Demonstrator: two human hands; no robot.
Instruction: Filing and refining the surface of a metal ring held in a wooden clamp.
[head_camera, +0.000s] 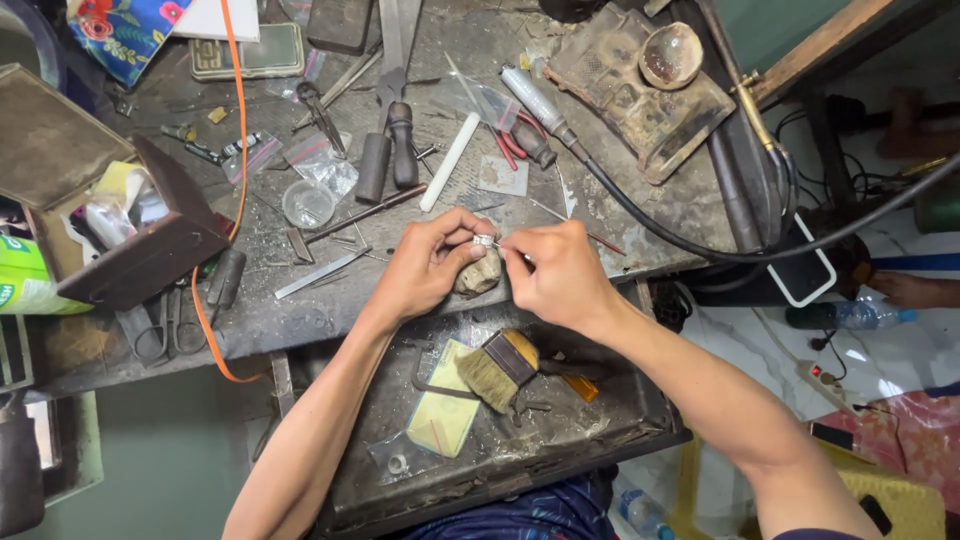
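The left hand pinches a small silvery ring at its fingertips, steadied atop a rough, lumpy beige bench peg. Just right of the ring, the right hand closes around a thin metal tool, lying level, tip toward the ring. Below the peg, a worn metal drawer holds a bristly brush; behind it spreads a scuffed, cluttered grey workbench.

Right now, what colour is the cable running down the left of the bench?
Orange: the cable shows best in the head view.

two hands, left hand, right hand, one brush, one pair of scissors, two plastic bottles
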